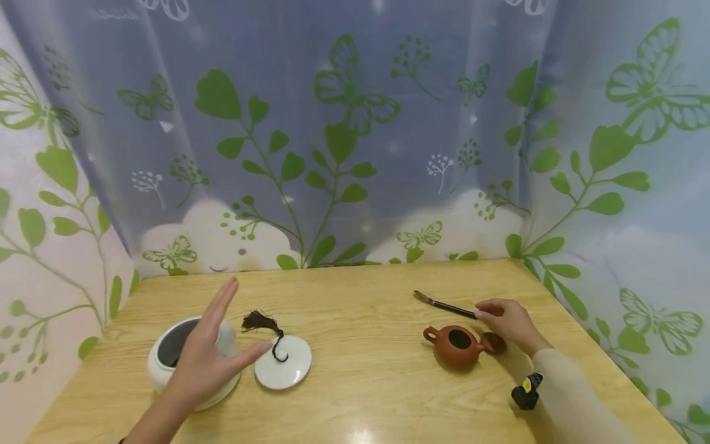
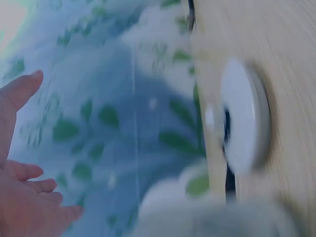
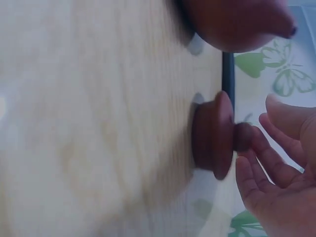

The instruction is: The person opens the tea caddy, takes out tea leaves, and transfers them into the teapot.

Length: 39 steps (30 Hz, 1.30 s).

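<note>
My left hand (image 1: 202,357), thumb spread from straight fingers, hovers over the white jar (image 1: 158,367) and holds nothing. Beside the jar lies its white lid (image 1: 296,367), with a black tassel (image 1: 261,320) looped round the knob. In the left wrist view that lid (image 2: 244,118) stands apart from the fingers. On the right, my right hand (image 1: 513,324) has loosely bent fingers around the knob of a small brown teapot lid (image 3: 212,136), the thumb away from it. A lidless clay teapot (image 1: 457,354) sits just left of that lid. Behind it lies a dark-handled brush (image 1: 452,308).
A light wood table (image 1: 355,345) carries everything. Printed curtains (image 1: 355,154) with leaves and butterflies close off its back and both sides. A black camera (image 1: 526,393) is strapped to the right wrist.
</note>
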Tool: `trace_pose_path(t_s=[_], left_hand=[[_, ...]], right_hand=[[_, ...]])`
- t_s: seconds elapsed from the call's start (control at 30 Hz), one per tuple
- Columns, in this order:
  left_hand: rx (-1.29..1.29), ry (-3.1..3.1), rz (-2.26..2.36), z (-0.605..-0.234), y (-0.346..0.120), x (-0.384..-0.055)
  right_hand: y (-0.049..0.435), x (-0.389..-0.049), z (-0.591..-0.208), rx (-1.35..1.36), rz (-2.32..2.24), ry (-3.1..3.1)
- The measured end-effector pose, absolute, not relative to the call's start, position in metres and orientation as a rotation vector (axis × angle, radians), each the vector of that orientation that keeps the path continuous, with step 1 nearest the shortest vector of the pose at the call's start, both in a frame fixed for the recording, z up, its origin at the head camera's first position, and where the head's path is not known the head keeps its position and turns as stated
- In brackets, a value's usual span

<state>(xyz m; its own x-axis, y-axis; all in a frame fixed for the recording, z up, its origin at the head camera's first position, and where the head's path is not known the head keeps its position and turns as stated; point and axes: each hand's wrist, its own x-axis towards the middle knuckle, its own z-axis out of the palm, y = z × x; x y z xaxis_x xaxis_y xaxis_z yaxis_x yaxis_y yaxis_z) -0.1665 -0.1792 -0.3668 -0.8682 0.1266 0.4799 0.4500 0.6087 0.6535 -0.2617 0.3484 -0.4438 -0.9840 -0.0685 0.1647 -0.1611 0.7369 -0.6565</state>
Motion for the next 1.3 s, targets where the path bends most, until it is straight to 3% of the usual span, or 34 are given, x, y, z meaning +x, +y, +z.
trace_pose_path(t_s=[0.43,0.73,1.0,1.3], left_hand=[[-0.669,-2.627,-1.507,-0.375,-0.039,-0.2],[-0.798,-2.741,-1.522,-0.405,0.042,-0.22],[-0.71,-2.766,-1.603,-0.443,0.082,-0.233],[-0.761,-2.681,-1.688,-0.46,0.102,-0.237]], right_hand=[[0.37,-0.221,-0.439,0.15,1.072,-2.795],[0.378,-0.21,-0.449,0.081,1.106,-2.841],[0.371,-0.208,-0.45,0.064,1.15,-2.839],[0.368,-0.211,-0.452,0.08,1.117,-2.841]])
